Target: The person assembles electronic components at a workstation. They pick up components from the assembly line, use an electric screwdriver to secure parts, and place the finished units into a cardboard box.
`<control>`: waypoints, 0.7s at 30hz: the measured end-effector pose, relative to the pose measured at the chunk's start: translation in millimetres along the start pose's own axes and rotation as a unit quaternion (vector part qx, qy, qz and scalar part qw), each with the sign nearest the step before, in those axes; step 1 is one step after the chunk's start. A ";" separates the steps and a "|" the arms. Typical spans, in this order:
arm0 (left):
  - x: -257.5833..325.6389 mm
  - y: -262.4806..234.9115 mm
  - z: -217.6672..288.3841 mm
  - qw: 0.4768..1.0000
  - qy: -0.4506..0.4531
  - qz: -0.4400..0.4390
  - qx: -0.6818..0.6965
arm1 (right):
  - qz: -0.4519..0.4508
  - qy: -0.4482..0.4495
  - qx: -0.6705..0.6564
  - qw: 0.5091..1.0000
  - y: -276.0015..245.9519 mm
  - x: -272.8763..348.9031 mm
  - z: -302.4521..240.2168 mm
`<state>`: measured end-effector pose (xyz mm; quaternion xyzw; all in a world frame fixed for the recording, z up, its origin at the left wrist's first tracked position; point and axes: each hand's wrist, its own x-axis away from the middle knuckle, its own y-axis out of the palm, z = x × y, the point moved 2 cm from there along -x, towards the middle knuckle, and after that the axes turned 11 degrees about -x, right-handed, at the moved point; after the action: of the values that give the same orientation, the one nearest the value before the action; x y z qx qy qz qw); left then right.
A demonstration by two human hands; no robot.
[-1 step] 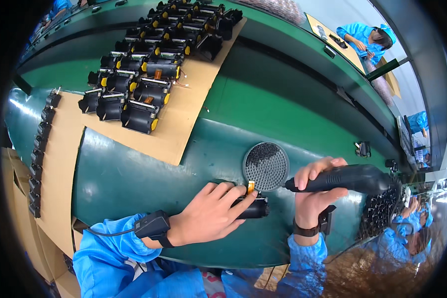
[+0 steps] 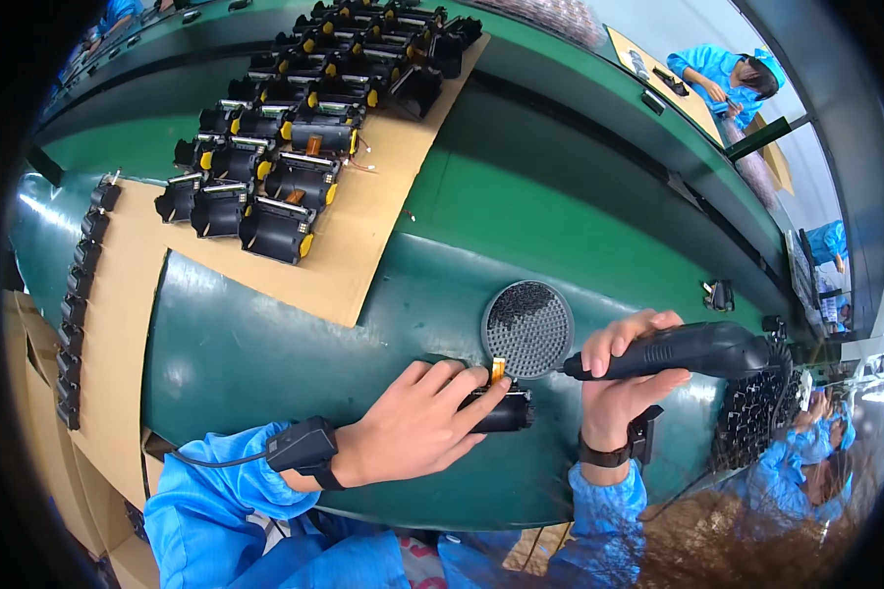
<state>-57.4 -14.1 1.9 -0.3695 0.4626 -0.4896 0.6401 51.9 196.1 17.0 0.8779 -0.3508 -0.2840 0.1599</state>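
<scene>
While nothing has shifted, hands grip black part [image 2: 501,412] and electric screwdriver [image 2: 678,351].

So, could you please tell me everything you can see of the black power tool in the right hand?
The black power tool is a long, slim, rounded body, seemingly plastic, with a ribbed middle. It lies nearly level above the green table, its tip pointing left toward the round dish of small black parts. The right hand wraps its front half from below; its rear end reaches right.
</scene>
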 end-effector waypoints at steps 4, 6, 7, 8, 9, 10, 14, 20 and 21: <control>1.0 0.0 -0.6 1.000 -0.003 0.008 0.007 | 0.033 -0.011 -0.025 0.999 -2.3 -0.1 5.9; 1.3 0.3 -0.8 1.000 -0.004 0.013 0.013 | 0.028 -0.025 0.001 0.999 -4.9 -0.2 8.7; 1.2 0.4 -0.9 1.000 -0.003 0.014 0.015 | 0.028 -0.025 0.002 0.999 -6.3 0.1 10.3; 1.0 0.5 -1.0 1.000 -0.003 0.014 0.017 | 0.029 -0.022 0.004 0.999 -7.7 0.4 11.9; 1.2 0.7 -1.0 1.000 -0.004 0.014 0.017 | 0.030 -0.018 0.004 0.999 -8.4 0.6 13.2; 1.3 0.9 -1.0 1.000 -0.003 0.014 0.018 | 0.029 -0.017 0.004 0.999 -8.4 0.8 13.8; 2.1 1.2 -0.7 1.000 -0.004 0.009 0.016 | 0.032 -0.007 0.006 0.999 -9.8 2.5 15.5; 3.0 1.1 -1.3 1.000 -0.007 0.011 0.019 | 0.021 -0.003 0.015 1.000 -8.6 4.0 15.8; 3.0 1.0 -1.6 1.000 -0.007 0.011 0.019 | 0.023 -0.009 0.019 1.000 -7.1 4.4 15.3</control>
<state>-58.3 -16.9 -0.2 -0.3557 0.4528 -0.4882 0.6558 48.9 196.7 -0.2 0.8699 -0.3774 -0.2815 0.1469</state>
